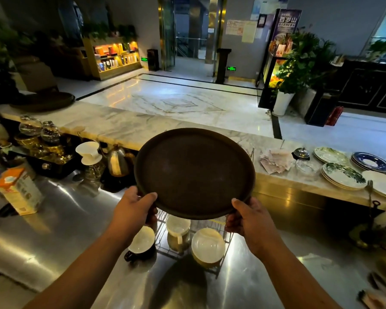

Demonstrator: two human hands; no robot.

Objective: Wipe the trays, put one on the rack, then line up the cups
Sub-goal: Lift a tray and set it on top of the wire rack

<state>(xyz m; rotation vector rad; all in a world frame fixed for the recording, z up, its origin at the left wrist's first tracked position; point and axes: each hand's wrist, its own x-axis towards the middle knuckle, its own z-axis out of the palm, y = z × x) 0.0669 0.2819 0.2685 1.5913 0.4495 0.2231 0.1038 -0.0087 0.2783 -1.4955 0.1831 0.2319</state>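
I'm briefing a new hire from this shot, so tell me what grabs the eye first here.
The round dark tray dominates mid-frame, tilted toward the camera and held at its near rim by the left hand and right hand. Below it, a wire rack on the steel counter holds pale cups, with a black cup just left of it. Patterned plates are stacked on the marble ledge at right.
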